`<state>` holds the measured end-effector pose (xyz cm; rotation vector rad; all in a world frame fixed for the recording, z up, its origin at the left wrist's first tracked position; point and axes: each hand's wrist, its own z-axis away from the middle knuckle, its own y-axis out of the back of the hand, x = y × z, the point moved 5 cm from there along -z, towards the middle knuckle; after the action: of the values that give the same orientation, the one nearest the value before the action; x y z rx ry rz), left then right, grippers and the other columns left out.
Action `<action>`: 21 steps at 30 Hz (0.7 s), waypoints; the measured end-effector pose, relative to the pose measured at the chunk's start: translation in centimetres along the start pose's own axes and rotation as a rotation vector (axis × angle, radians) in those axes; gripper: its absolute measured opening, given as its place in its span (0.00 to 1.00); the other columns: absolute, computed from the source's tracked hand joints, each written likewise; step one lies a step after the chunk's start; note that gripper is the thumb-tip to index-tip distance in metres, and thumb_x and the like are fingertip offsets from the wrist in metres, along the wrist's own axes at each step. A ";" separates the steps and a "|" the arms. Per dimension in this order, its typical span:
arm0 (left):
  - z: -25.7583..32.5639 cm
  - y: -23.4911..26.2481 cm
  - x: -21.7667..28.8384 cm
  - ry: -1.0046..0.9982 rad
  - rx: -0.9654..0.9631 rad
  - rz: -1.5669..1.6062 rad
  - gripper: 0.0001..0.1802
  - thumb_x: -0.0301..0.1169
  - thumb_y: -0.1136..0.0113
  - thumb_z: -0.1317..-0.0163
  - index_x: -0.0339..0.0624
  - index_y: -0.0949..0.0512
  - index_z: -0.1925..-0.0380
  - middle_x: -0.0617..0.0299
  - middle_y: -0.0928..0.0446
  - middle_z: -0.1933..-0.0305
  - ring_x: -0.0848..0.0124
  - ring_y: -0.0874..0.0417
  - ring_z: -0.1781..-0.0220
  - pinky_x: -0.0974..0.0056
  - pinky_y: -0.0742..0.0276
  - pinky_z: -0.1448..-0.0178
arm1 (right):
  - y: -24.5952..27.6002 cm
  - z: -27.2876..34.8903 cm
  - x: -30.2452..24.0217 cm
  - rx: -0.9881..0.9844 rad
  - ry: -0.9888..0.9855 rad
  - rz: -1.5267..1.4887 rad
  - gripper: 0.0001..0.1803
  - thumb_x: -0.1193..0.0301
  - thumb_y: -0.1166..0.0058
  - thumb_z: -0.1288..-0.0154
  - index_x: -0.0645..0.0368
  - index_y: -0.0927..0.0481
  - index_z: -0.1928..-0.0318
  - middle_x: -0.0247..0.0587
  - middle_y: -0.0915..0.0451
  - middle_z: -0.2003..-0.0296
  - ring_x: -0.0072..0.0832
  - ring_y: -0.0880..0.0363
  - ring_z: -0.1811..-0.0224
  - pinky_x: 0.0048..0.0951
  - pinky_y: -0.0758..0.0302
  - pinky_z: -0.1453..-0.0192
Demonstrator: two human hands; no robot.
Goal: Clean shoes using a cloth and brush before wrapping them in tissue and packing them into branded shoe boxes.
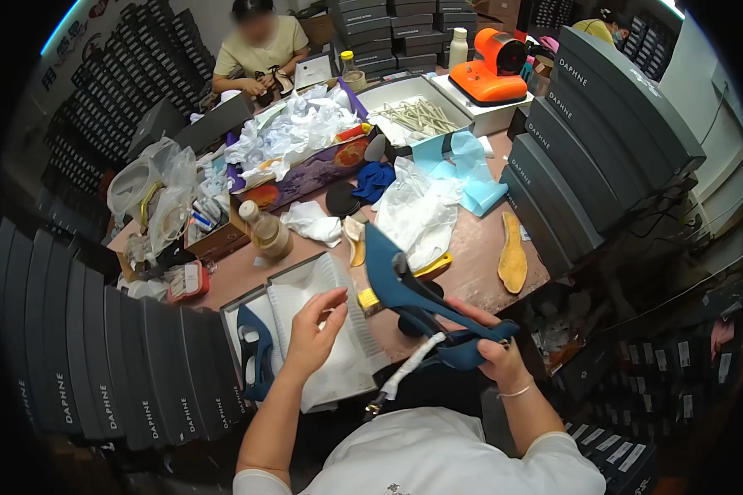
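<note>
A dark teal high-heeled shoe (385, 266) is in my right hand (502, 363), which grips it by the toe end, with the heel part raised to the upper left. A strap wrapped in white (410, 369) hangs from the shoe, with a buckle at its end. To the left of that shoe my left hand (315, 332) is empty, its fingers slightly bent and apart, above an open shoe box (370, 363). White wrapping paper (309, 301) lines the box. Another teal shoe (257, 363) lies at the box's left side.
Dark shoe boxes are stacked at left (99, 355) and right (603, 140). A bottle (266, 231), white cloth (425, 206), blue sheet (477, 181) and yellow insole (512, 256) lie on the table. Behind are a paper-filled carton (305, 186), an orange device (491, 70) and a seated person (260, 49).
</note>
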<state>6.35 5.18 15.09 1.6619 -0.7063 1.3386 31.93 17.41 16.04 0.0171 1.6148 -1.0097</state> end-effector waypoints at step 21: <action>-28.8 2.0 2.5 -0.130 0.008 -0.106 0.12 0.34 0.49 0.30 0.37 0.27 0.69 0.64 0.24 0.74 0.78 0.21 0.73 0.71 0.25 0.70 | 12.7 2.4 -1.0 0.185 0.234 -0.231 0.41 0.52 0.38 0.44 0.61 0.34 0.35 0.62 0.42 0.33 0.54 0.26 0.42 0.54 0.24 0.43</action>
<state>-8.27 29.87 19.46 1.7799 -0.6787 1.1693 40.63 24.37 9.49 0.0780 1.7567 -1.3754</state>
